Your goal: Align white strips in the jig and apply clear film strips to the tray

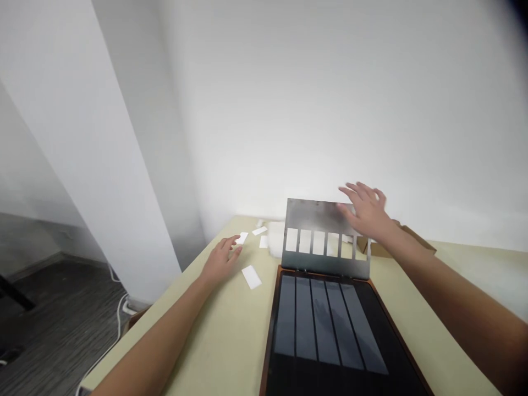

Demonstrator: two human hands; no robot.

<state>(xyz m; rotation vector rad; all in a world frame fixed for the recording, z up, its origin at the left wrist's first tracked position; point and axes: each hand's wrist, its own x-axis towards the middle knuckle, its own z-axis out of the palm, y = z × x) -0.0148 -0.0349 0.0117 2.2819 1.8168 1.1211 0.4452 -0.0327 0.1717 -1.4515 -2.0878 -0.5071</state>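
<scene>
While the head camera looks down at a long, pale yellow table (231, 341), two bare hands reach out over it. The left hand (220, 261) is open, with its fingers spread, and its fingertips are right by a small white paper slip (241, 237). I cannot tell if they touch it. Another small white paper slip (251, 276) lies just below that hand, and two more small white paper slips (261, 235) lie a bit to the right. Near them is a soft-looking white stack (275, 239), and any writing on these white things is too small to read.

The right hand (365, 212) is open too, with its fingers spread, and it sits at the top right corner of a flat grey metal plate with a row of tall square holes (317, 212). I cannot tell if the hand is touching the plate or just in front of it. The plate stands up on a tilt at the far edge of a flat black tray with a brown-orange frame (330, 330). Its long side runs left to right, across the tray. A brown cardboard box (381, 248) sits just behind the plate, on the right.
</scene>
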